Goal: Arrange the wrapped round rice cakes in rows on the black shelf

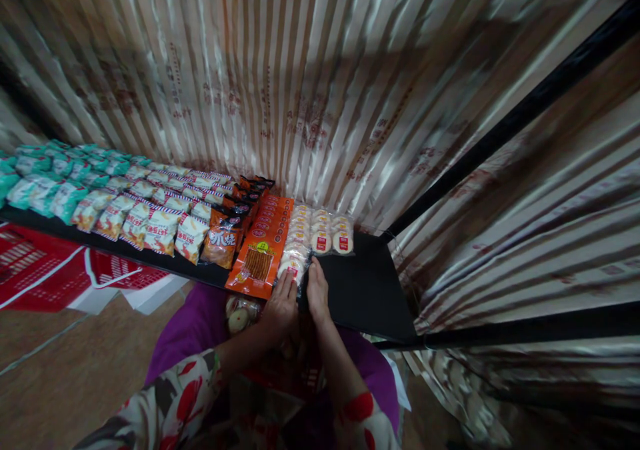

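Wrapped cakes point(291, 267), round and pale in clear crinkled film with small red labels: three columns on the black shelf point(370, 290), right of a flat orange bag point(239, 278). Left hand point(281, 303): fingers together, nearly straight, laid over the front packet of the leftmost column. Right hand point(317, 289): fingers close together, lightly bent, at that packet's right edge; whether either hand grips it, I cannot tell from my distant post. Progress, as I judge it: rows further left look finished, the two right-hand cake columns are in line, though shorter, and the front packet under the fingers remains to be settled. Also listed: glossy black-and-orange packets point(220, 240), plump white packets point(163, 230) with striped edges, puffy teal packets point(65, 200) (blurred towards the far end), pleated striped sheeting point(300, 103) behind, and a slotted red basket point(43, 257) below the shelf.
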